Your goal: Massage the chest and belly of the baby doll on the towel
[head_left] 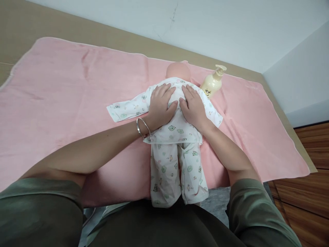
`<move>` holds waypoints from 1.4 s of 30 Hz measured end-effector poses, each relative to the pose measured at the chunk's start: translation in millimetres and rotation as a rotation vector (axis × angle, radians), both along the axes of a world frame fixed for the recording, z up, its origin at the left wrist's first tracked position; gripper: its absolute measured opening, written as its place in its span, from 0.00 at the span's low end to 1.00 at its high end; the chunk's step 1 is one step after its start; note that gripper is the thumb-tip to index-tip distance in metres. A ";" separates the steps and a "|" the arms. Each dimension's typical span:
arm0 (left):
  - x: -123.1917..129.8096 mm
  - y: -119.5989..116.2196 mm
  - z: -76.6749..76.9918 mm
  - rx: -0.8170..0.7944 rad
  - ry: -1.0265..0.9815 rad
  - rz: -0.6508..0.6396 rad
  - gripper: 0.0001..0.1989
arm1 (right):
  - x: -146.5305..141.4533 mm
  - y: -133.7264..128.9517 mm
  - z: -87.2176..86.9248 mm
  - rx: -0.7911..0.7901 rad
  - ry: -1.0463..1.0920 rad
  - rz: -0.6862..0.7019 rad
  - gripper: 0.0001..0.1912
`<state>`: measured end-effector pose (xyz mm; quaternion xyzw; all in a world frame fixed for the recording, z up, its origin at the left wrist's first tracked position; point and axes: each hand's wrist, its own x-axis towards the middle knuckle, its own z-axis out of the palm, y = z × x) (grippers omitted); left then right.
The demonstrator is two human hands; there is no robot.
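Left hand (163, 107), right hand (193, 108), spread flat on dressed doll (174, 132) — pink blanket (77, 92), tan tabletop (17, 20), pale wall (210, 31)

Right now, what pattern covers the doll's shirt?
The shirt is white with small scattered prints, clearest in head view.

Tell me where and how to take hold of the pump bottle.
Grip the pump bottle around its wide body, below the narrower pump head, probably with the right hand from the right, since the baby doll crowds its left.
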<state>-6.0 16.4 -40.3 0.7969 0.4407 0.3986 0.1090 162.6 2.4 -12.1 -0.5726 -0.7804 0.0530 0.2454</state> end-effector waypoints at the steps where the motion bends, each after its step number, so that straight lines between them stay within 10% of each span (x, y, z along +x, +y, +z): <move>1: 0.1 0.1 -0.1 0.001 -0.001 0.002 0.25 | 0.1 0.0 -0.1 0.003 0.004 0.003 0.28; 42: 0.8 1.4 -1.4 0.015 -0.007 0.003 0.24 | 1.1 2.4 -4.0 0.028 0.008 0.003 0.28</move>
